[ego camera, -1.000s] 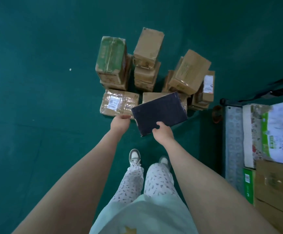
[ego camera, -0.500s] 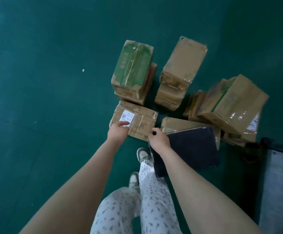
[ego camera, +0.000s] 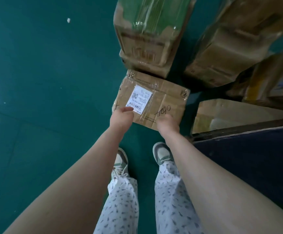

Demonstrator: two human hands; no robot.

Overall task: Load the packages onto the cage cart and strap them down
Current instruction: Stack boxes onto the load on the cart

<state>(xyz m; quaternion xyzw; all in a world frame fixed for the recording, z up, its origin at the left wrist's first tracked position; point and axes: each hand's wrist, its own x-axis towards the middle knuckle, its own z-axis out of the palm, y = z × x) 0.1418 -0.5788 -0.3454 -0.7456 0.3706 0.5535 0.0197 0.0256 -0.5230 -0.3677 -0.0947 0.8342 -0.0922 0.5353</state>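
A flat cardboard package (ego camera: pixel 164 97) with a white label and handwriting lies on the green floor just ahead of my feet. My left hand (ego camera: pixel 121 118) grips its near left corner, thumb on top beside the label. My right hand (ego camera: pixel 167 123) holds the near edge further right, with its fingers curled over that edge. The package still touches the floor, as far as I can tell. The cage cart is out of view.
A green-taped box stack (ego camera: pixel 147 36) and a brown box stack (ego camera: pixel 230 48) stand right behind the package. More cartons (ego camera: pixel 271 81) crowd the right. A dark navy package (ego camera: pixel 249 166) lies on a low box (ego camera: pixel 230 114) by my right leg. Open floor (ego camera: pixel 44 81) stretches left.
My right hand let go of the dark navy package, which now lies at the right. Both hands have moved onto the labelled flat package, and my head has dropped much closer to it.
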